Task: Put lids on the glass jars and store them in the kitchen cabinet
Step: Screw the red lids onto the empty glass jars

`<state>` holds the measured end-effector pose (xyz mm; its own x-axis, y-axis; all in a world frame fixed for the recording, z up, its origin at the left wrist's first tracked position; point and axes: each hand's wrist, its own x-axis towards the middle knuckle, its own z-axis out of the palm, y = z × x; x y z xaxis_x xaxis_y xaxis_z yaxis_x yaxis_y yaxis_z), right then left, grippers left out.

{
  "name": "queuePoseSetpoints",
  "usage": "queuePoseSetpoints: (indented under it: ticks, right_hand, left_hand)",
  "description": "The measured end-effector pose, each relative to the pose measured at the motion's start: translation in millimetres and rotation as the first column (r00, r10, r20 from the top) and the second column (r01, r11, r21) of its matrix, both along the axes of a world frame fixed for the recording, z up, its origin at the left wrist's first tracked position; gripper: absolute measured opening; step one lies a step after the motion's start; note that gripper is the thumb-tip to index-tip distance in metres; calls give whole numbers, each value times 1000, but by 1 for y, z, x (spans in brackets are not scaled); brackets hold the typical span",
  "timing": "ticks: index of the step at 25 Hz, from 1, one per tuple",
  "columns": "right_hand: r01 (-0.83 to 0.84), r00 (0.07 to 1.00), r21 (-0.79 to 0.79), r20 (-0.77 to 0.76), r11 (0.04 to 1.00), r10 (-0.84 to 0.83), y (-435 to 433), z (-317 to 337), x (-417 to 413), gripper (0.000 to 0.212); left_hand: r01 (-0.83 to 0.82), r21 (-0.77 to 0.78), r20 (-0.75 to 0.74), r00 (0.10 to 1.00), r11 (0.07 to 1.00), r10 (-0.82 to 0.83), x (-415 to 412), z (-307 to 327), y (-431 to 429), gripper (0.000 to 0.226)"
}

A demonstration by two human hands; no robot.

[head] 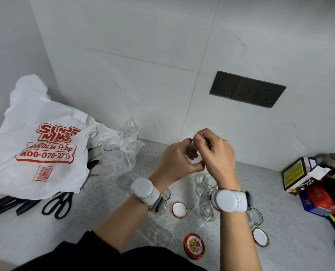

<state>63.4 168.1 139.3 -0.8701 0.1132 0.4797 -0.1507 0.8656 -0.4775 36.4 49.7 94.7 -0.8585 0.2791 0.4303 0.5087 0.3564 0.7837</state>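
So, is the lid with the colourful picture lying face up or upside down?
Face up: the lid on the counter shows its printed top side.

speckled counter (108, 208): jars (206, 185), lids (179, 209), scissors (58, 204)

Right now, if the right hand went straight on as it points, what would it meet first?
The glass jar that the right hand grips, then probably the left hand; depth is unclear.

Pale grey tiled wall (123, 45); triple black socket panel (247, 89); speckled grey countertop (108, 204).
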Motion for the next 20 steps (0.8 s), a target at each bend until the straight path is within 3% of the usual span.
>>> queuePoseSetpoints:
  ticks: [3,8,13,17,20]
  right_hand:
    - [-71,997,187,17,980,69,0,-7,6,53]
    - [103,994,30,-34,994,-102,-13,-20,-2,47]
    - [161,987,17,4,987,-161,-18,-29,-8,49]
    - [163,986,-32,44,986,-161,-18,-34,-10,42]
    - [63,993,-68,107,996,-55,-16,-34,-13,40]
  left_hand:
    - [46,-220,7,999,974,-46,-14,0,-14,48]
    - [-1,-146,8,1000,989,2,-13,-16,-10,47]
    - [-68,-136,-1,998,988,69,-12,-28,-7,54]
    - [-88,-138,1,996,986,89,-13,-30,-6,56]
    - [-84,-91,50,995,992,89,-16,-33,-7,53]
